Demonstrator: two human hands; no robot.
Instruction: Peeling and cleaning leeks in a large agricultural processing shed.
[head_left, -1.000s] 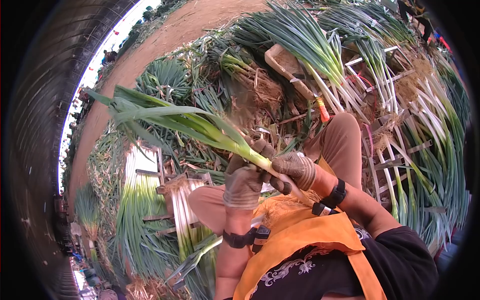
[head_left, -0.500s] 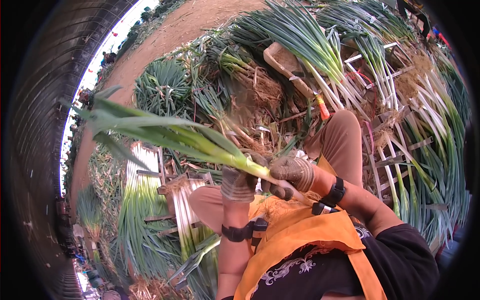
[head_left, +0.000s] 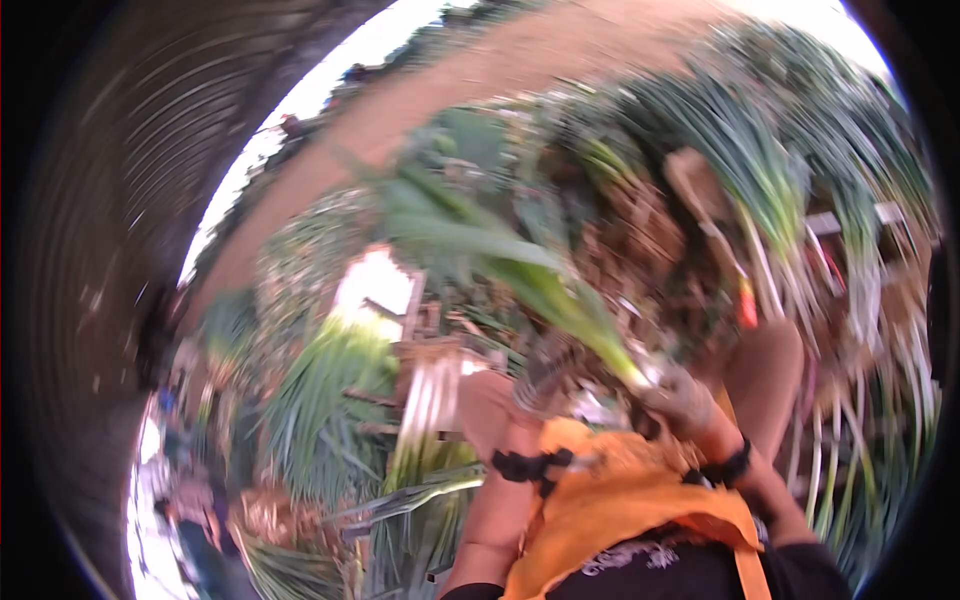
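A large leek (head_left: 575, 305) slants across the middle, its green leaves toward the upper left and its pale stem toward my right knee. My gloved right hand (head_left: 682, 400) is closed around the pale stem. My gloved left hand (head_left: 548, 368) is beside the leek, just below its leaves, and motion blur smears its fingers; whether it touches the leek does not show. The root end is hidden by my right hand and the blur.
Bundled leeks (head_left: 425, 400) lie on a rack at the left, and more leek bundles (head_left: 765, 155) are at the upper right. Near my right knee is a knife-like tool with an orange handle (head_left: 747, 302). A brown dirt path (head_left: 500, 65) runs behind.
My view has swung left, so the scene sits farther right and is blurred. The left hand, closed around the leek's stem before, now shows as a smear below the leaves; the right still grips it.
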